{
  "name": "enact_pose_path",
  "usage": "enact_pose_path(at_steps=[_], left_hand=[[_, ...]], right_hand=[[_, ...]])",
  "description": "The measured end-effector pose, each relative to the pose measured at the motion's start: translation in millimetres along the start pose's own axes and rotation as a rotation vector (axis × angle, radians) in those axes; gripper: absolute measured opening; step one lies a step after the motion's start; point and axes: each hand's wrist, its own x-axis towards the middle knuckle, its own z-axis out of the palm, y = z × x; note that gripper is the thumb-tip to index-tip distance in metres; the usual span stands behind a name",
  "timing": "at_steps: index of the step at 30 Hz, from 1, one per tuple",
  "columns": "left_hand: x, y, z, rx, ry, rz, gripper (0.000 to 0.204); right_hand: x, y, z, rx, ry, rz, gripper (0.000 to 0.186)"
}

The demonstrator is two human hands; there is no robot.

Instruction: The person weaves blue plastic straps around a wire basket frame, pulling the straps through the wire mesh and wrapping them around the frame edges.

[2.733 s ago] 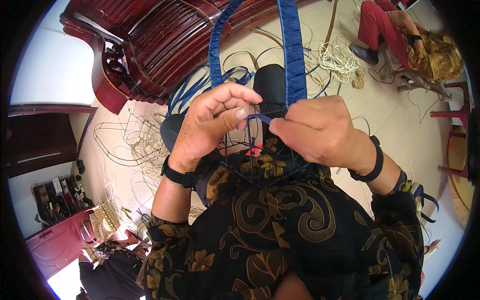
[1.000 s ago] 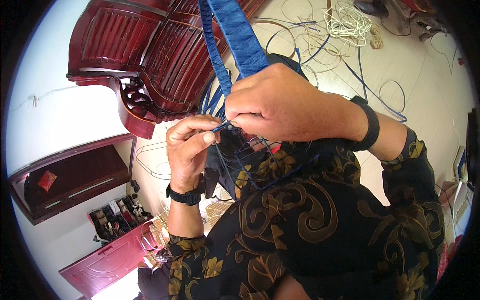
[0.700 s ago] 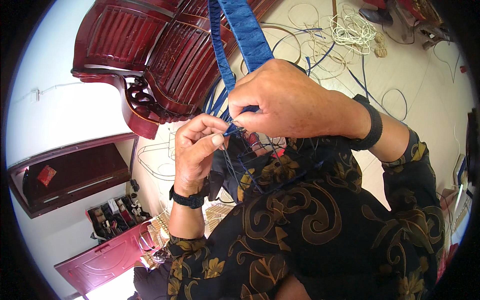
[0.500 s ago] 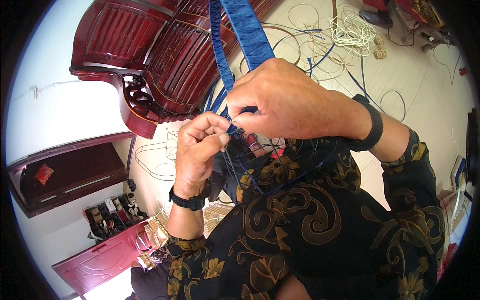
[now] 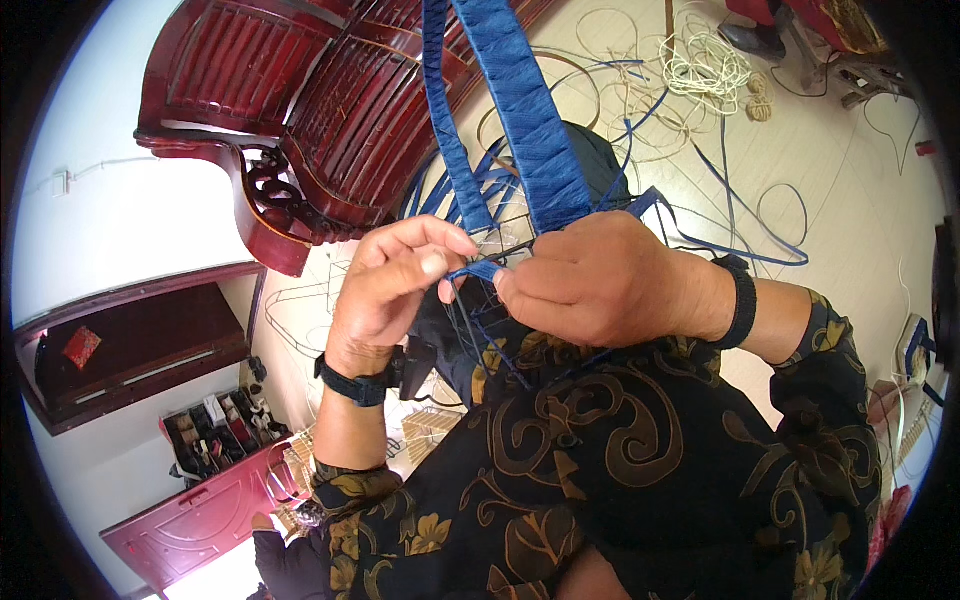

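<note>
My right hand (image 5: 605, 280) pinches a blue strip (image 5: 482, 270) between thumb and forefinger, and the strip passes toward the left fingers. My left hand (image 5: 385, 285) has its fingers curled in a loose grip around a thin dark wire frame (image 5: 460, 315), thumb and forefinger near the strip's other side. Beyond the hands, a wide bar wrapped in blue strip (image 5: 525, 110) and a narrower blue-wrapped bar (image 5: 448, 130) rise away from me. More blue strips (image 5: 490, 175) hang loose behind the fingers. The right fingers hide part of the frame.
A carved dark-red wooden bench (image 5: 350, 130) stands at the far left. Coils of pale cord (image 5: 708, 75) and loose strips lie on the floor at the far right. A black shoe (image 5: 755, 40) shows beyond them. A bin of tools (image 5: 225, 425) stands at the left.
My right hand has come down and toward me, off the blue-wrapped bars, and now draws the blue strip rightward. My left hand has shifted slightly left, its fingers a little looser.
</note>
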Motion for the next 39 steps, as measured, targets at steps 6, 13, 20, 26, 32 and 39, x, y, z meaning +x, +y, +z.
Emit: enact_pose_path(at_steps=[6, 13, 20, 26, 32, 39], left_hand=[[10, 15, -5, 0.125, -0.127, -0.158, 0.022], [17, 27, 4, 0.347, -0.144, -0.184, 0.014], [13, 27, 8, 0.424, -0.105, -0.188, 0.013], [-2, 39, 23, 0.781, -0.036, -0.043, 0.009], [-9, 30, 32, 0.904, 0.052, 0.101, 0.006], [-11, 8, 39, 1.05, 0.163, 0.367, 0.006]], right_hand=[[0, -4, -1, -0.059, -0.044, -0.02, 0.008], [-2, -10, -2, -0.055, -0.075, 0.019, 0.009], [-3, -15, -3, -0.051, -0.122, 0.063, 0.008], [0, -20, -14, 0.0, -0.184, 0.148, 0.025], [-1, -25, -14, 0.089, -0.139, 0.267, 0.029], [4, -19, -20, 0.218, -0.11, 0.368, 0.02]])
